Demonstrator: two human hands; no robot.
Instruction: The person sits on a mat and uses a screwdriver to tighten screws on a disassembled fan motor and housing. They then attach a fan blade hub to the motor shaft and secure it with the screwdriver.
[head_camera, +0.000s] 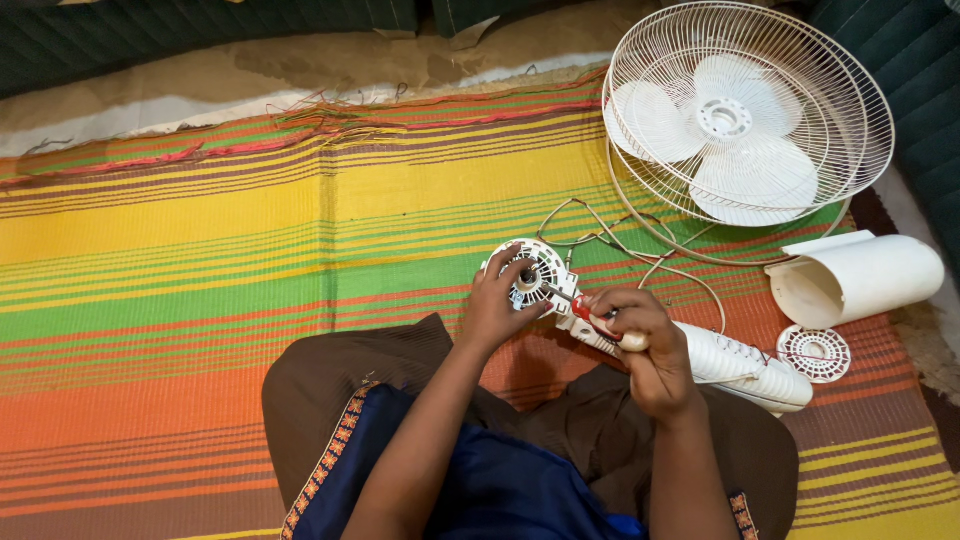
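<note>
Left hand (492, 305): its grip wraps the round white fan motor (535, 275), held above the lap.
Right hand (640, 345): its grip is pressed around a red-handled screwdriver (592, 318), tip at the motor.
Nearby: white motor housing (745, 365) beside the right wrist.
Mat: striped mat (200, 260) carries the fan guard with blades (745, 110), a white cover (860, 278) and a small round grille (813, 353).

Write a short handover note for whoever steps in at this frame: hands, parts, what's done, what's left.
Left hand steadies the white fan motor unit.
Right hand grips a red-handled screwdriver, tip at the motor.
Fan guard with the blade in it lies top right on the striped mat; white housing cover and a small round grille piece lie to the right.
Done: guard, blade and cover are off the motor.
Left: the screw work at the motor, apparently unfinished.
</note>
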